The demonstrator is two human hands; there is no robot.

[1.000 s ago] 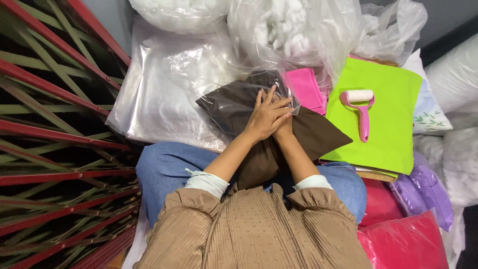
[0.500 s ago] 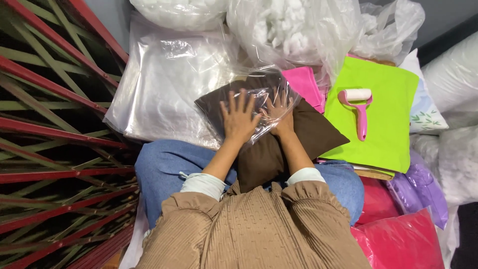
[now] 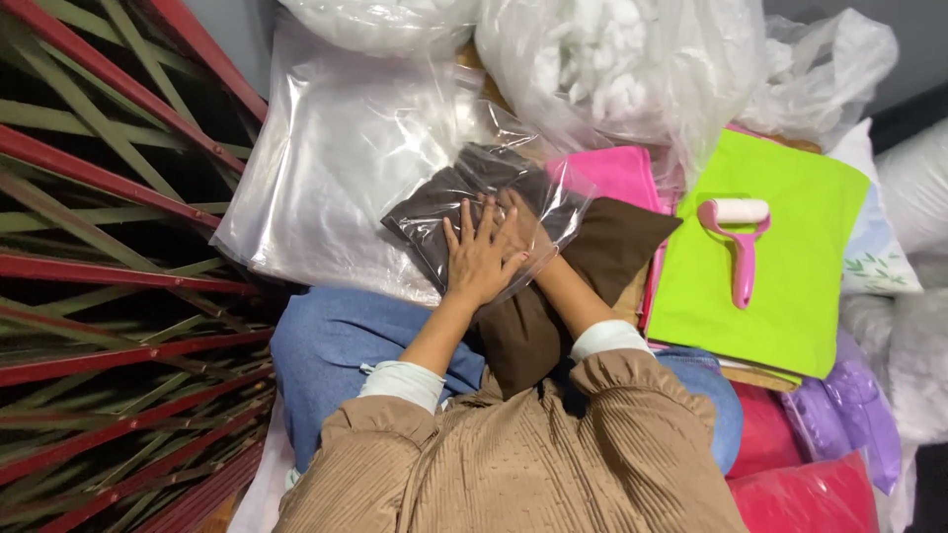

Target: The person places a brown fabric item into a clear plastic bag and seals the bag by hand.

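A brown cushion (image 3: 553, 296) lies on the lap, its long axis running from 7 to 1 o'clock, partly inside a clear plastic bag (image 3: 494, 197). Left hand (image 3: 481, 259) presses flat, fingers spread toward 12. Right hand (image 3: 521, 229) lies beneath, grip unclear.

Clear plastic bag (image 3: 499, 212) half over a brown cushion, centre. Stack of flat clear bags (image 3: 326, 188) to its left. Big clear bags of white stuffing (image 3: 632, 69) along top edge.
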